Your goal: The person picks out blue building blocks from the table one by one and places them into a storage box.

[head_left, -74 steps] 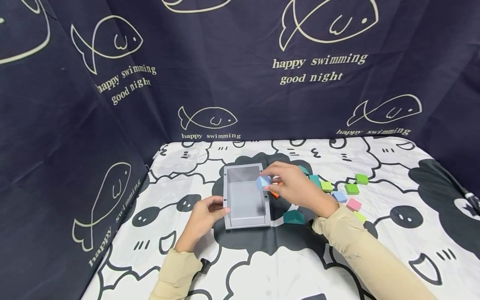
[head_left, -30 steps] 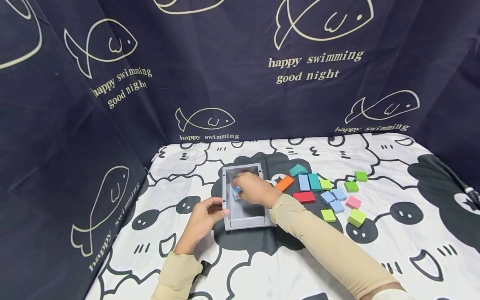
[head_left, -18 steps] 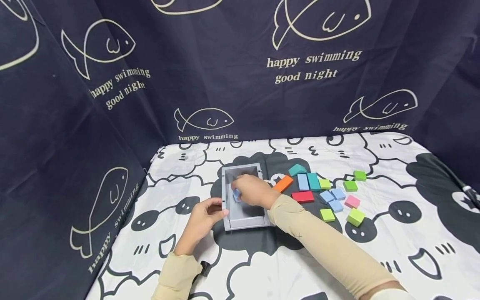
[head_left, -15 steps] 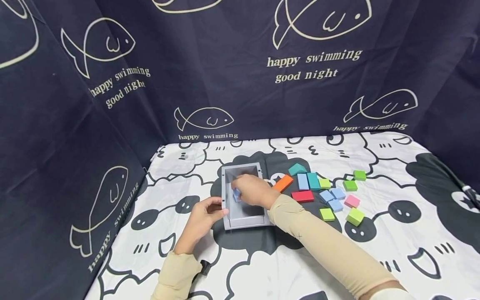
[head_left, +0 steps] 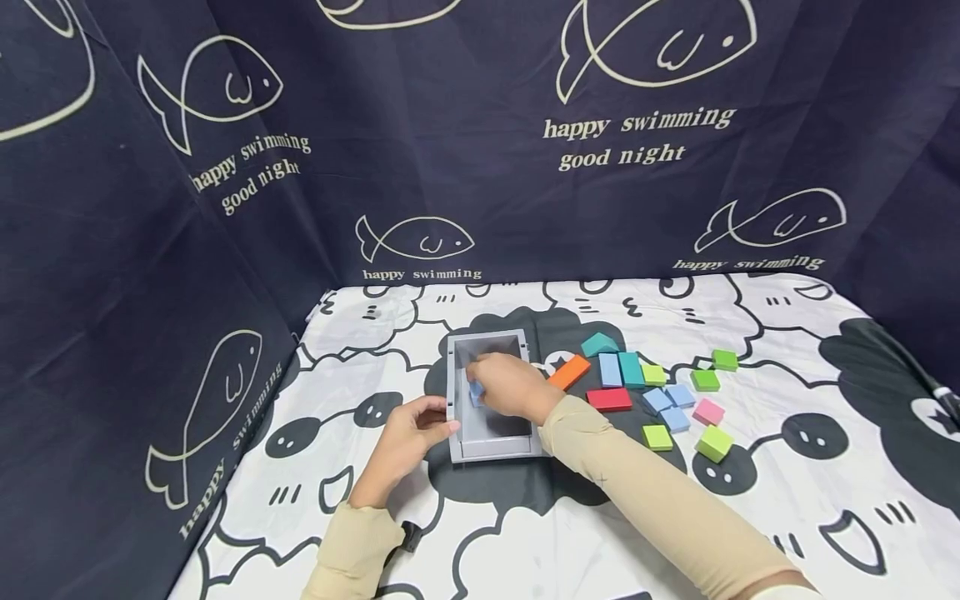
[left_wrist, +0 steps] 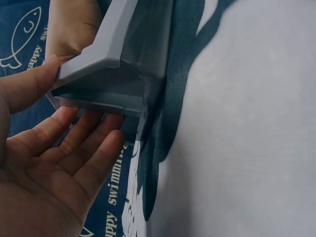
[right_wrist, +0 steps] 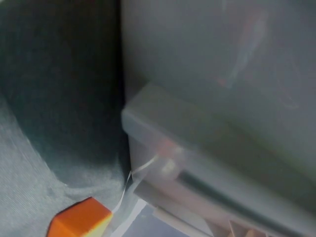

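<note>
A grey open-topped box (head_left: 495,450) stands on the patterned cloth. My left hand (head_left: 401,442) grips its left rim; in the left wrist view the thumb lies over the rim's edge, with fingers (left_wrist: 94,123) curled beneath it. Down inside the box, my right hand (head_left: 510,385) pinches a light blue block (head_left: 476,394) close to the left inner wall. Most of that block is hidden behind the fingers. The right wrist view mainly shows the box wall (right_wrist: 207,128) close up and blurred, with an orange block (right_wrist: 81,217) outside it.
Right of the box lie the orange block (head_left: 569,372), a red block (head_left: 609,400), a teal triangular block (head_left: 600,344), a pink block (head_left: 708,411) and several blue and green ones. The right forearm (head_left: 637,492) crosses the cloth. Dark curtains (head_left: 420,150) rise behind.
My right hand has moved left from above the box's right rim down inside it, carrying the blue block, and has since stayed nearly still. My left hand keeps its grip on the rim.
</note>
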`<state>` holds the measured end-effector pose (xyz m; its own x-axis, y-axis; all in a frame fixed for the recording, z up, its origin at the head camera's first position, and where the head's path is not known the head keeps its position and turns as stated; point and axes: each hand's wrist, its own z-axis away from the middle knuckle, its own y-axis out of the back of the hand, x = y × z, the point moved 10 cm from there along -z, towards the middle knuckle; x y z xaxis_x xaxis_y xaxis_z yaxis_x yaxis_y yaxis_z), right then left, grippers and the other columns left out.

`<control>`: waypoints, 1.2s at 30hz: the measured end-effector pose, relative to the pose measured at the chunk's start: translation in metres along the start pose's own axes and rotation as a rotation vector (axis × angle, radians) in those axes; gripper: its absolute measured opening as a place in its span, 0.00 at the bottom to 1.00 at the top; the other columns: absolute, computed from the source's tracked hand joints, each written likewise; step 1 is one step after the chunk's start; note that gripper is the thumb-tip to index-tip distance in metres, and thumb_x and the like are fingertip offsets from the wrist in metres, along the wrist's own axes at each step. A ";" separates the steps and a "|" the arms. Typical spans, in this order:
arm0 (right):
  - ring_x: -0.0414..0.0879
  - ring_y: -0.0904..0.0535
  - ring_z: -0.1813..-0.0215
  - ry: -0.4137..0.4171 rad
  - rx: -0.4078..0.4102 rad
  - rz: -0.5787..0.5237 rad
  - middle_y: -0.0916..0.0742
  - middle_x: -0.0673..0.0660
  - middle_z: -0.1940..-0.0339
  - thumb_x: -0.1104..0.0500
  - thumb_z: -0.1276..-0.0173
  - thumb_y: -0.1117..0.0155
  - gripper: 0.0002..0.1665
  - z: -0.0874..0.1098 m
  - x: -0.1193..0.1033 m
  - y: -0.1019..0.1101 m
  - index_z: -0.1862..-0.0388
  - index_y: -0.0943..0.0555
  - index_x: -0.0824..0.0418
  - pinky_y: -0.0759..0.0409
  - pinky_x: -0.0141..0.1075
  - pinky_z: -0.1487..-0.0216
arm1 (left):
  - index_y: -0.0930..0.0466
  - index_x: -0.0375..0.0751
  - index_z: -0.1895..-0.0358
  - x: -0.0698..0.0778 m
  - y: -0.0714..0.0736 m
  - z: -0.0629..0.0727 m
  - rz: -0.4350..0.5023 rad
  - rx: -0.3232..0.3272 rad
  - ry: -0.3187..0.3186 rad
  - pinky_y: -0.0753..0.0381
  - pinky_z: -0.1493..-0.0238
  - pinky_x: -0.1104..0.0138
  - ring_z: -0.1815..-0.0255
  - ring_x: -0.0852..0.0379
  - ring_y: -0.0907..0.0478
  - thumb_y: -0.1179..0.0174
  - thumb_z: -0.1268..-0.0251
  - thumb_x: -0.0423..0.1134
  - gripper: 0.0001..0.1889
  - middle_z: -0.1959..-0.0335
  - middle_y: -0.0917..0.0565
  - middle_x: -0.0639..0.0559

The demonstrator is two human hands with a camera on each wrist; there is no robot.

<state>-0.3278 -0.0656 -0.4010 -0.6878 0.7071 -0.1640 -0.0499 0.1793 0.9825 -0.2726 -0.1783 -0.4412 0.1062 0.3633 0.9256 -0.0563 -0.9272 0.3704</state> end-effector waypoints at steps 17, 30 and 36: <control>0.43 0.20 0.62 0.001 0.034 -0.016 0.14 0.51 0.63 0.63 0.44 0.25 0.15 0.006 0.002 0.001 0.55 0.13 0.59 0.20 0.36 0.64 | 0.18 0.31 0.49 0.001 -0.005 0.000 0.020 -0.012 -0.013 0.17 0.52 0.65 0.56 0.50 0.16 0.30 0.40 0.32 0.16 0.58 0.14 0.44; 0.46 0.17 0.50 -0.016 0.020 -0.053 0.14 0.53 0.50 0.56 0.40 0.25 0.19 0.004 0.004 0.000 0.49 0.14 0.57 0.17 0.39 0.54 | 0.18 0.30 0.49 0.002 -0.002 0.001 0.041 0.006 0.001 0.17 0.52 0.65 0.56 0.49 0.16 0.30 0.41 0.31 0.17 0.58 0.14 0.43; 0.46 0.18 0.49 -0.011 0.030 -0.165 0.15 0.54 0.47 0.55 0.39 0.25 0.23 0.004 0.006 0.002 0.45 0.15 0.59 0.18 0.40 0.49 | 0.18 0.30 0.50 0.000 -0.002 0.000 0.049 -0.001 0.008 0.17 0.53 0.67 0.56 0.49 0.16 0.29 0.41 0.31 0.16 0.59 0.14 0.44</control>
<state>-0.3290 -0.0583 -0.3999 -0.6639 0.6741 -0.3236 -0.1393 0.3136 0.9393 -0.2729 -0.1763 -0.4419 0.0951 0.3178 0.9434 -0.0621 -0.9439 0.3242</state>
